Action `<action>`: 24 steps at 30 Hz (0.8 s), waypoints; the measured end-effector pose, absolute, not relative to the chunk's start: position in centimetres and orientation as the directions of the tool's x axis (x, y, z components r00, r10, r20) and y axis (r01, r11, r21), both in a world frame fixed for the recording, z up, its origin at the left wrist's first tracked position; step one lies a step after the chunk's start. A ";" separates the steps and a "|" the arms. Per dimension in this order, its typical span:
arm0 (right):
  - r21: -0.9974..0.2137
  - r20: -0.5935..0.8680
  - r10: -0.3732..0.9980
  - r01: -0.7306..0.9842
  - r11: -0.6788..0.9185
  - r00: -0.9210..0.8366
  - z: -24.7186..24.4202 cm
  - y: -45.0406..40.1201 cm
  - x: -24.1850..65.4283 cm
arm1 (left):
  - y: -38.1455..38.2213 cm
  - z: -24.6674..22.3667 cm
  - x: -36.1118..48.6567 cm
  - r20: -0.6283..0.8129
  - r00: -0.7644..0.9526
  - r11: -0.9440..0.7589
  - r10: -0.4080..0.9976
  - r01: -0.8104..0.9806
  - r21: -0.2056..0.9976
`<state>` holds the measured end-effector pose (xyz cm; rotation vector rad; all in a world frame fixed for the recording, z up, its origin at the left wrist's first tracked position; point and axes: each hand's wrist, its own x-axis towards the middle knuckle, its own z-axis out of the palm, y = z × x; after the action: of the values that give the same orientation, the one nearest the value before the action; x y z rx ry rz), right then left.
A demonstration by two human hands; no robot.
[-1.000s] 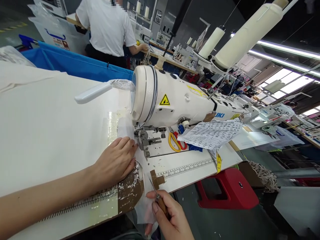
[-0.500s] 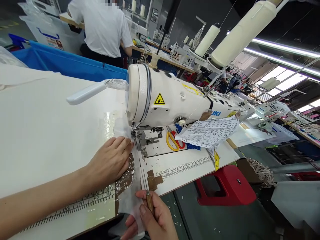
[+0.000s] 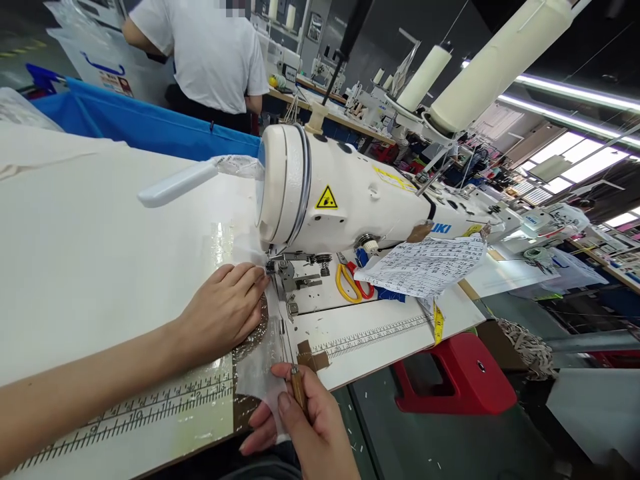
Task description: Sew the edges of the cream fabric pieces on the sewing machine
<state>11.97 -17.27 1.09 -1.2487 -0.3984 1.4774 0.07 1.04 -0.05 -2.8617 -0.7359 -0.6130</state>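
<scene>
My left hand [image 3: 227, 310] lies palm down on thin white fabric [image 3: 257, 367], fingers side by side and fairly flat. Its fingertips reach the presser foot [image 3: 273, 265] of a white sewing machine [image 3: 295, 193]. Nearer to me, my right hand [image 3: 305, 413] is closed round the wooden handle of an awl [image 3: 298, 390]. The metal shaft points forward along the machine bed, beside the fabric's right edge. Some fingers of the right hand pass beneath the translucent fabric at the table edge. The needle is hard to make out.
Yellow-handled scissors [image 3: 347, 283], a red-handled tool [image 3: 364, 283] and a handwritten sheet [image 3: 423, 267] lie right of the needle area. Printed rulers [image 3: 165, 400] run along the front edge. A red stool [image 3: 457, 377] stands at right. A person in white [image 3: 215, 60] sits beyond a blue cloth bin [image 3: 150, 120].
The fabric near my right hand has slid forward, toward the machine. Its near end hangs less over the table edge, and my right fingers under it show more. The view has shifted slightly.
</scene>
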 end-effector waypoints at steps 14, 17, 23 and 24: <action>-0.838 -0.463 0.874 -0.394 -0.378 0.145 0.4 -18.3 12.4 | -0.4 -0.1 0.1 0.405 0.826 -0.901 0.392 0.434 -0.014; -0.860 -0.436 0.883 -0.369 -0.352 0.173 0.9 -17.8 12.5 | -0.4 -0.1 0.1 0.411 0.824 -0.902 0.391 0.432 -0.009; -0.886 -0.411 0.894 -0.309 -0.345 0.180 1.5 -16.7 12.9 | -0.4 0.0 0.1 0.392 0.814 -0.892 0.428 0.450 0.039; -0.892 -0.404 0.898 -0.296 -0.343 0.177 1.4 -16.5 12.9 | -0.4 0.0 0.1 0.395 0.812 -0.890 0.429 0.454 0.034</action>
<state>12.94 -16.54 1.42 -1.3808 -0.6322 1.4097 0.09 -0.41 0.02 -2.9312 -0.7154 -0.6163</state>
